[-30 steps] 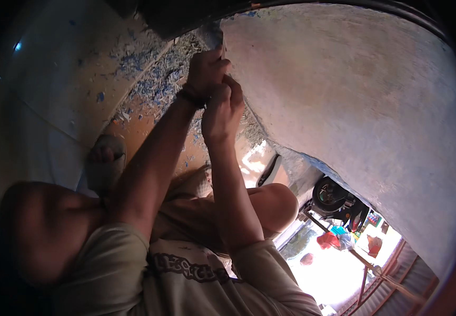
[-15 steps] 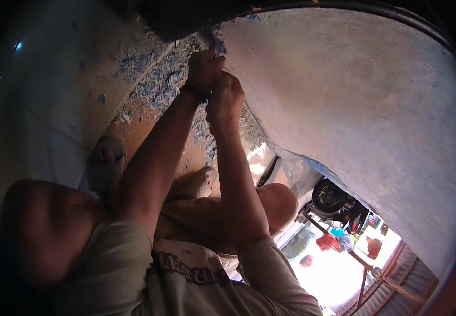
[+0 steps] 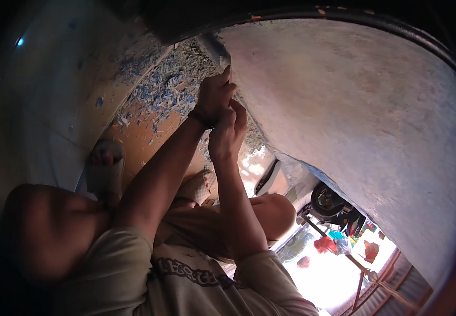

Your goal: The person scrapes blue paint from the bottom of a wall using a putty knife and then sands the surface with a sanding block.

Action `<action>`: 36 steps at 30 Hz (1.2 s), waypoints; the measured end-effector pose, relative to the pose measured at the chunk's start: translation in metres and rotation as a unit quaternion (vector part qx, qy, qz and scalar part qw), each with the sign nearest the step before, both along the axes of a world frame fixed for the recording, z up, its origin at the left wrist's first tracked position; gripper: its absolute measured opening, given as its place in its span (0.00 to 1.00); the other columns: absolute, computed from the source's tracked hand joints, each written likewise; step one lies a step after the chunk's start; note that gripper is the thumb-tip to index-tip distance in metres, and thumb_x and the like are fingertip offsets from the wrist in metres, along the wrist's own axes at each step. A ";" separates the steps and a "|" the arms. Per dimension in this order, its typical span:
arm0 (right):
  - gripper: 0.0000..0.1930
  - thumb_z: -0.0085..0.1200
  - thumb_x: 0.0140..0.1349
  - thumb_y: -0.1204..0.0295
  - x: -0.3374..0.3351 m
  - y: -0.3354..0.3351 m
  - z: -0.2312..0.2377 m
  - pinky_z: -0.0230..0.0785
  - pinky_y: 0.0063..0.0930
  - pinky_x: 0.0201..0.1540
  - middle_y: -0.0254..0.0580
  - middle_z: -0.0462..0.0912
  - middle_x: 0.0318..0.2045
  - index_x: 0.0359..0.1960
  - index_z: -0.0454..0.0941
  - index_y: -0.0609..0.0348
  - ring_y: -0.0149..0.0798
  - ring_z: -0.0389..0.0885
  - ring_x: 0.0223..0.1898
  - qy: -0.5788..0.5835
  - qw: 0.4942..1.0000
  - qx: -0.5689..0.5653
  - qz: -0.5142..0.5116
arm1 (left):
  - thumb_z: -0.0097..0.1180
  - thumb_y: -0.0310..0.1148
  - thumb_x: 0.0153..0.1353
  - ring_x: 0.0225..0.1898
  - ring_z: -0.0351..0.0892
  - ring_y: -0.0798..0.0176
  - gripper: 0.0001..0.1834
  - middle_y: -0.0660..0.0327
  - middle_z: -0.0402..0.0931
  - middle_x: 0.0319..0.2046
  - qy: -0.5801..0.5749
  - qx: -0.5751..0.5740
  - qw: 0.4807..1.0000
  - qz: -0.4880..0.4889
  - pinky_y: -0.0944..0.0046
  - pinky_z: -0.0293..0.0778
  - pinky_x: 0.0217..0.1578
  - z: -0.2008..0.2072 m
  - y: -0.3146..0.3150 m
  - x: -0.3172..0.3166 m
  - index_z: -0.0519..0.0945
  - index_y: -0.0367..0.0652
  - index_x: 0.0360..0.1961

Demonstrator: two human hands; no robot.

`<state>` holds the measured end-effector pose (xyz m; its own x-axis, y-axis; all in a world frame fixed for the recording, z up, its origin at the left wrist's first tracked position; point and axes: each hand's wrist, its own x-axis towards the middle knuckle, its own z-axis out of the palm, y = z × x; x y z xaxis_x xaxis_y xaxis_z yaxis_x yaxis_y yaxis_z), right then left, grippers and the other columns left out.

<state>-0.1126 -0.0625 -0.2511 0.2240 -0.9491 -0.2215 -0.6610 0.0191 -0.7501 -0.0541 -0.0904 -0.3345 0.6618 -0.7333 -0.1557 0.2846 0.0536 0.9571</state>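
Observation:
My left hand (image 3: 215, 97), with a dark band at its wrist, is closed at the foot of the pale wall (image 3: 338, 100), one finger stretched forward along the wall's lower edge. Close behind it my right hand (image 3: 229, 131) is closed too, its fingers near the heel of the left. Whatever they grip is hidden by the fingers; a handle or slim tool cannot be made out. Blue and whitish paint flakes (image 3: 170, 89) lie thick on the floor beside the hands, along the wall's base.
My sandalled feet (image 3: 104, 158) rest on the orange-brown floor (image 3: 144, 137). A dark bar (image 3: 312, 11) curves across the top. At lower right stand a motorcycle wheel (image 3: 327, 200) and a slanting pole (image 3: 362, 266) by a bright opening. A dark flat object (image 3: 268, 176) leans near the wall.
Both hands have drawn back toward me and slightly right along the wall's foot, still closed. More of the flake-covered floor beyond them shows now.

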 end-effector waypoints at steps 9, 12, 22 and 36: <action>0.21 0.41 0.63 0.63 -0.011 -0.018 0.028 0.69 0.44 0.47 0.68 0.79 0.36 0.48 0.73 0.69 0.58 0.79 0.43 0.087 0.995 0.026 0.047 | 0.51 0.32 0.45 0.18 0.71 0.51 0.16 0.47 0.70 0.17 0.000 0.044 0.993 0.108 0.55 0.66 0.21 0.012 -0.007 -0.027 0.75 0.29 0.33; 0.22 0.38 0.62 0.64 -0.038 -0.037 0.000 0.69 0.33 0.43 0.58 0.80 0.37 0.45 0.75 0.72 0.41 0.78 0.38 0.100 0.979 -0.098 0.150 | 0.51 0.32 0.45 0.18 0.71 0.51 0.15 0.48 0.70 0.17 0.032 0.065 0.993 0.089 0.55 0.66 0.21 0.007 -0.017 -0.029 0.75 0.32 0.33; 0.22 0.37 0.61 0.62 0.028 -0.031 -0.009 0.69 0.39 0.45 0.60 0.80 0.38 0.42 0.76 0.69 0.51 0.79 0.40 0.180 0.983 0.019 0.034 | 0.54 0.36 0.43 0.25 0.76 0.46 0.11 0.48 0.74 0.25 -0.105 0.114 0.988 -0.016 0.49 0.72 0.28 -0.063 -0.023 0.004 0.76 0.39 0.25; 0.20 0.49 0.65 0.61 -0.077 -0.060 0.004 0.60 0.20 0.16 0.36 0.74 0.20 0.50 0.69 0.64 0.25 0.70 0.18 0.061 0.958 0.268 0.087 | 0.59 0.31 0.52 0.32 0.74 0.76 0.35 0.69 0.79 0.31 0.131 0.005 0.991 0.010 0.71 0.71 0.33 -0.001 -0.005 -0.041 0.66 0.47 0.64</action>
<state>-0.1900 -0.1223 -0.2469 0.3102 -0.6421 -0.7010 -0.7707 0.2618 -0.5809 -0.0948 -0.0958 -0.3356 0.6120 -0.7181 -0.3314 0.5225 0.0526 0.8510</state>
